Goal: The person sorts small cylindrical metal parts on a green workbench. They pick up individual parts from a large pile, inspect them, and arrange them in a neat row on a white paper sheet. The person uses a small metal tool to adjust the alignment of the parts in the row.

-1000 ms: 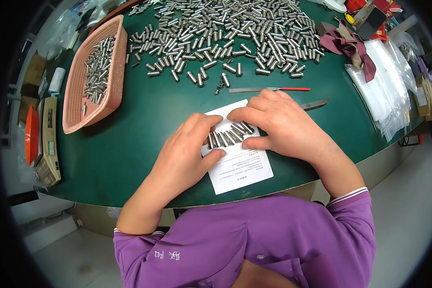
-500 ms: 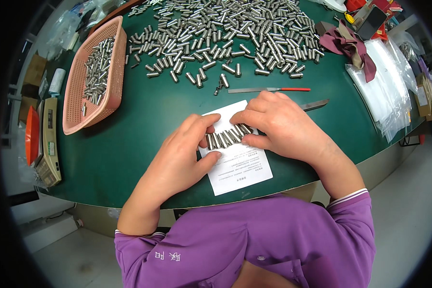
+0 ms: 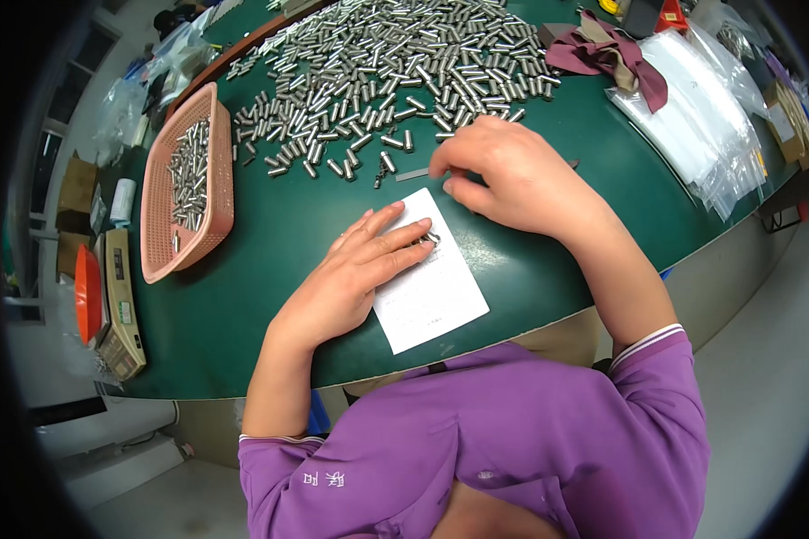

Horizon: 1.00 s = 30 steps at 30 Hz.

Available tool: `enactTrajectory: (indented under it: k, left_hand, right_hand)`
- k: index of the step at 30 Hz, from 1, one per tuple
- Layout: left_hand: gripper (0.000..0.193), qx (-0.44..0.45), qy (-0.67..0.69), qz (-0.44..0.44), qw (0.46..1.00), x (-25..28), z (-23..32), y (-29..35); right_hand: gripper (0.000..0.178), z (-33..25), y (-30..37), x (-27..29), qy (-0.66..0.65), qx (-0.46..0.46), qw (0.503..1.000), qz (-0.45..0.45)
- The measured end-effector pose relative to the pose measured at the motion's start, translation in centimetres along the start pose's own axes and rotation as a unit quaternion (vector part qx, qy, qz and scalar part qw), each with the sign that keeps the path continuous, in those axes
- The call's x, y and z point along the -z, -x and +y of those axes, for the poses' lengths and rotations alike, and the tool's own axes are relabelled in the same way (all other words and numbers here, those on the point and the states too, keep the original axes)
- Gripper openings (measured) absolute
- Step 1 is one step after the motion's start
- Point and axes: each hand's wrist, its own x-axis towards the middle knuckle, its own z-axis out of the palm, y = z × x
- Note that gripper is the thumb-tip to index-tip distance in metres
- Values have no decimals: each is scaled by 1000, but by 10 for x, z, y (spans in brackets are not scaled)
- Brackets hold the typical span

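Observation:
My left hand [image 3: 361,269] lies palm down over a row of short metal pins [image 3: 431,239] on a printed white sheet [image 3: 440,301]. Its fingers are stretched out flat, and only a few pin ends show past the fingertips. My right hand [image 3: 503,175] is off the sheet, bent over a flat file [image 3: 413,174] beyond it. The thumb and forefinger are apart, with nothing visible between them; the other fingers are tucked under. Only the end of the file's grey blade shows; its red handle is hidden by this hand.
A large heap of metal pins [image 3: 395,72] covers the far table. At left stand a pink basket [image 3: 157,216] of pins and a scale [image 3: 121,314] beside an orange dish [image 3: 87,292]. Maroon cloth [image 3: 602,54] and plastic bags [image 3: 692,117] lie at right.
My right hand has left the row of pins and moved away, over the file. My left hand has flattened over the pins instead of holding their end. The view has shifted slightly.

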Motion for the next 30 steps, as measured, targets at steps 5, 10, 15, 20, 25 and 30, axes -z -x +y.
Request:
enactTrajectory:
  k: [5, 10, 15, 20, 25, 30]
  left_hand:
    - [50, 37, 8, -16, 999, -1, 13, -3]
    - [55, 89, -42, 6, 995, -14, 40, 6]
    - [62, 154, -61, 42, 985, -30, 65, 3]
    - [62, 196, -79, 81, 974, -45, 73, 0]
    - [56, 184, -29, 91, 978, -25, 66, -3]
    - [28, 143, 3, 126, 982, -11, 27, -20]
  right_hand:
    - [12, -1, 5, 5, -40, 1, 992, -120]
    - [20, 10, 13, 8, 30, 6, 996, -85]
    - [16, 16, 14, 14, -13, -68, 984, -165]
    - [18, 4, 8, 20, -32, -6, 999, 3]
    - [18, -9, -7, 10, -317, 66, 918, 228]
    - [19, -22, -8, -14, -515, -14, 842, 160]
